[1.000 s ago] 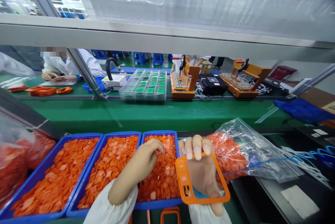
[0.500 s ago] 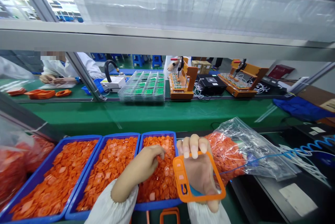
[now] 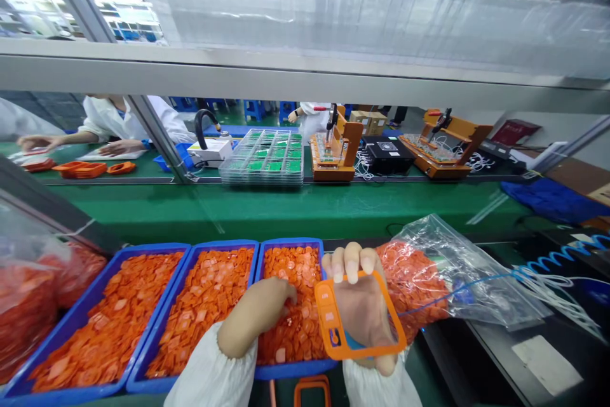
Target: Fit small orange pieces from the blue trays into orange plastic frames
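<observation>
The right hand (image 3: 365,315) grips an orange frame (image 3: 326,313), four fingers over the upper edge and thumb at the lower edge. The left hand (image 3: 267,304) has descended slightly toward the wearer relative to the preceding frame; its fingers are curled downward above the right-hand blue bin (image 3: 295,371). Whether it grips a piece cannot be told. Across the bench, a co-worker's hand (image 3: 42,142), previously near the other one, now extends to the left.

The orange frame lies in front of the right palm, tilted, to the right of the left hand and apart from it. It is a smooth rounded rectangle, apparently plastic, with a large window and a side strip containing small cut-outs.

The bin is shallow and contains flat, glossy orange pieces (image 3: 309,331). Two similar bins, the middle bin (image 3: 151,386) and the left bin (image 3: 67,397), stand alongside. A wrinkled transparent bag (image 3: 414,280) of orange pieces lies beyond the right hand.
</observation>
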`<state>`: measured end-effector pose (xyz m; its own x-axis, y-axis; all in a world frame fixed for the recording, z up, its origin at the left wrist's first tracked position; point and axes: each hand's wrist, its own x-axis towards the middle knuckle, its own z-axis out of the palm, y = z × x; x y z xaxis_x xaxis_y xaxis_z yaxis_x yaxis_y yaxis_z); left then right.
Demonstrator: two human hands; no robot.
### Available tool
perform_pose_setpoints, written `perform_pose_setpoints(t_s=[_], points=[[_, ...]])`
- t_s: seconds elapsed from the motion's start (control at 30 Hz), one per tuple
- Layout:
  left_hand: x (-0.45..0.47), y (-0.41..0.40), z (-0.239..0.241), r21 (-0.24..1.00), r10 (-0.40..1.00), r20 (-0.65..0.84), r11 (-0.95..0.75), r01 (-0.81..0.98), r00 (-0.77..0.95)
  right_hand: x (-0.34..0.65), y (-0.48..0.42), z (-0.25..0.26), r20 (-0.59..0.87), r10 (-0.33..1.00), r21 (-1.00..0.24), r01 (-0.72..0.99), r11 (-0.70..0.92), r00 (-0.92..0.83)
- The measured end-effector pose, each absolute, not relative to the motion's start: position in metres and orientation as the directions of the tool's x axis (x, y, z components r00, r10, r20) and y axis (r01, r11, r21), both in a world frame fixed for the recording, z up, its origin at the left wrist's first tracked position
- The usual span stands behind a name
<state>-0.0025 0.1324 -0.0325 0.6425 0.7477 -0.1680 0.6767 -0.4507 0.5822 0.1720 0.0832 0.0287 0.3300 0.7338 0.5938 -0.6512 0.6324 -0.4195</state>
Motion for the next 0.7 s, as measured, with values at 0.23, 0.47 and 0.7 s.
perform_pose_setpoints(t_s=[0.23, 0.47, 0.7], points=[[0.005, 0.132, 0.003, 0.416, 0.767, -0.226, -0.481, 0.772, 0.6, 0.173, 0.088, 0.028, 0.621, 0.712, -0.407, -0.642, 0.65, 0.328], [0.006, 0.132, 0.015, 0.443, 0.781, -0.163, -0.488, 0.752, 0.603, 0.175, 0.094, 0.028, 0.657, 0.688, -0.428, -0.598, 0.677, 0.309], [-0.008, 0.121, 0.032, 0.822, 0.815, 0.233, -0.456, 0.34, 0.53, 0.178, 0.094, 0.033, 0.66, 0.683, -0.483, -0.52, 0.705, 0.314]])
